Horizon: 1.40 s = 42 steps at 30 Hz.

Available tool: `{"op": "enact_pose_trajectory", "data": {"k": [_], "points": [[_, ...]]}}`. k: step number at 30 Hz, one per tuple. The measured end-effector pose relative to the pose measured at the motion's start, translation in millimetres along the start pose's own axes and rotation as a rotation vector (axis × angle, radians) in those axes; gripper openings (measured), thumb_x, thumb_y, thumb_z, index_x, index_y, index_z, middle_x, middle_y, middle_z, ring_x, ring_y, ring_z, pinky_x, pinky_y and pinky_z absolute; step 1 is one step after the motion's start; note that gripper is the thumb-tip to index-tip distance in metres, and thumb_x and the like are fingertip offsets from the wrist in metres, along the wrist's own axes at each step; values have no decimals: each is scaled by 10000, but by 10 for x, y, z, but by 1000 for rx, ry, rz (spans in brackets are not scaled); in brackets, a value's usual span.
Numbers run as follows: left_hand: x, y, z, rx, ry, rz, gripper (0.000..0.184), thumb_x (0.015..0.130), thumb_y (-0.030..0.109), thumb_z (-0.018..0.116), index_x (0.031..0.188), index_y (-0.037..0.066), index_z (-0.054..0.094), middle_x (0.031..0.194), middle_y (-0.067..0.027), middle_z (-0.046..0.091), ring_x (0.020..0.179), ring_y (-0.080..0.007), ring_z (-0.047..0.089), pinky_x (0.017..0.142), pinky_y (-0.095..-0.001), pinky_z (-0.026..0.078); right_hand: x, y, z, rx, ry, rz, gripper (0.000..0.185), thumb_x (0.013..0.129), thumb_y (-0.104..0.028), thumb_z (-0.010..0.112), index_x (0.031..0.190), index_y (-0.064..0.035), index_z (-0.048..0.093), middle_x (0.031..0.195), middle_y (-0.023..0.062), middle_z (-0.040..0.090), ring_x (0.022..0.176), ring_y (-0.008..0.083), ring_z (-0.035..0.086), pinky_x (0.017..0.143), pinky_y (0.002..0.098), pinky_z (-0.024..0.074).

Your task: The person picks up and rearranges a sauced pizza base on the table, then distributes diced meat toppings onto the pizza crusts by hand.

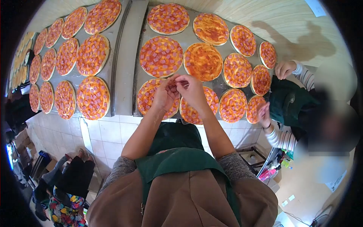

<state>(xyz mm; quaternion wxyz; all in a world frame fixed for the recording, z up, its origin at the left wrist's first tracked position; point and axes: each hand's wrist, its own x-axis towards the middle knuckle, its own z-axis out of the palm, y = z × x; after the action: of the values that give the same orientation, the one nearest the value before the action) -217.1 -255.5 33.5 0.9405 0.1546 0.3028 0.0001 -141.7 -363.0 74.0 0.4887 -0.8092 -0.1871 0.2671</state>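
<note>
My left hand (pixel 165 95) is cupped over a pizza (pixel 149 99) in the front row, with a small heap of reddish diced topping (pixel 172 87), seemingly ham, in its palm. The fingers of my right hand (pixel 192 90) are pinched together right at that heap, and whatever they grip is too small to make out. Under my right wrist lies another front-row pizza (pixel 210 98), dotted with pink ham cubes. Just beyond my hands, one pizza (pixel 203 61) shows only sauce and cheese, as does a second one (pixel 210 28) behind it. A ham-topped pizza (pixel 161 56) sits to their left.
A metal tray (pixel 126 56) edge divides these pizzas from several ham-topped ones (pixel 92 55) on the left. At the right end, a co-worker's hands (pixel 285 69) are near the pizzas. Another person's legs (pixel 75 174) show at lower left, above the tiled floor (pixel 109 132).
</note>
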Motion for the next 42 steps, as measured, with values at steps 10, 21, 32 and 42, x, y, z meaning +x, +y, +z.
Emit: {"op": "enact_pose_trajectory", "data": {"k": [10, 21, 32, 42], "points": [[59, -42, 35, -36, -5, -8, 372, 964, 214, 433, 1234, -33, 498, 1214, -148, 568, 1116, -225, 560, 1011, -347, 422, -2, 282, -344, 1063, -151, 395, 279, 874, -105, 613, 1144, -35, 609, 976, 3, 629, 863, 84, 577, 753, 220, 451], [11, -4, -137, -48, 77, -12, 382, 972, 221, 437, 1253, -35, 471, 1184, -133, 577, 1105, -222, 569, 977, -319, 448, 872, 673, -704, 913, -61, 351, 265, 906, -95, 575, 1154, -3, 578, 911, 22, 613, 798, 97, 582, 704, 225, 486], [-23, 20, -330, -47, 110, 7, 337, 957, 200, 465, 1206, -18, 528, 1177, -127, 584, 1094, -220, 567, 959, -342, 457, 1643, 799, -793, 430, 46, 280, 193, 781, -31, 667, 964, 27, 648, 801, 60, 651, 723, 116, 623, 632, 236, 506], [-37, 25, -401, -57, 147, 15, 303, 947, 205, 486, 1164, 7, 559, 1148, -113, 606, 1073, -205, 582, 951, -327, 453, 1882, 911, -609, -292, 115, 84, 139, 730, -28, 704, 866, -8, 685, 779, 52, 683, 724, 114, 646, 660, 261, 512]]}}
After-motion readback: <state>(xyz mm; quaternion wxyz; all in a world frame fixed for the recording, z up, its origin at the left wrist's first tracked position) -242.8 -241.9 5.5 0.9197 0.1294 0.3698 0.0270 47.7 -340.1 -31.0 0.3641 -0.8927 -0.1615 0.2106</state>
